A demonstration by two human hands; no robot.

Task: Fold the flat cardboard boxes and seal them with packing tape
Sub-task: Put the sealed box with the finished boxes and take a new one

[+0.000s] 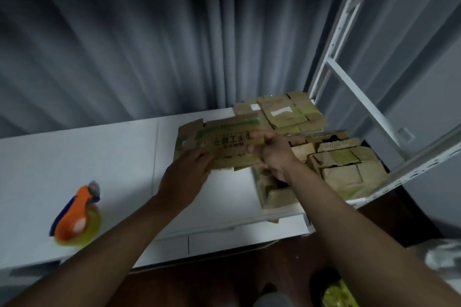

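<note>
A flat brown cardboard box point(219, 143) with green print and dark characters is held above the white table point(74, 157). My left hand point(185, 174) grips its near left edge from below. My right hand point(273, 154) holds its right end, thumb on the printed face. To the right lies a pile of flat cardboard boxes point(336, 157), several with white labels. An orange tape dispenser point(77, 217) with a yellowish roll lies on the table at the near left.
A white metal rack frame point(349, 77) rises at the right, right beside the pile. A grey curtain point(149, 52) hangs behind the table. Below the table edge is a dark wooden floor point(224, 276), with a yellow-green object at the bottom right.
</note>
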